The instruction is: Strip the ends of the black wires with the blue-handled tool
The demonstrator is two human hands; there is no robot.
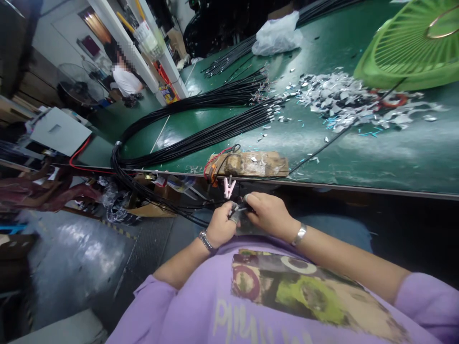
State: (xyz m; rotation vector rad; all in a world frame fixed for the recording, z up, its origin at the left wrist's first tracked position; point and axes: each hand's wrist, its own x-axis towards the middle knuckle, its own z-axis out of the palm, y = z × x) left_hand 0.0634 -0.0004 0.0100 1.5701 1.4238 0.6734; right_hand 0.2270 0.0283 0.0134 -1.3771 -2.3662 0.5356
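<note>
My left hand (223, 224) is closed in a pinch just below the bench edge, with finger covers on its tips. Black cables (193, 218) run from the left to this hand, and it grips a cable end. Close beside it, my right hand (267, 212) is closed too, its covered fingertips pinching at the same end. A thin grey length (242, 209) shows between the two hands; its details are blurred. Just beyond the fingers, a pink clothespin (229, 188) hangs at the edge, below a worn wooden block (263, 164) with cords.
A large looped bundle of black cables (201, 138) lies on the green bench (340, 165), stripped ends to the right. Foil scraps (344, 98) are heaped near a green fan (412, 48). A plastic bag (278, 33) lies behind. Another person (126, 81) is at the far left.
</note>
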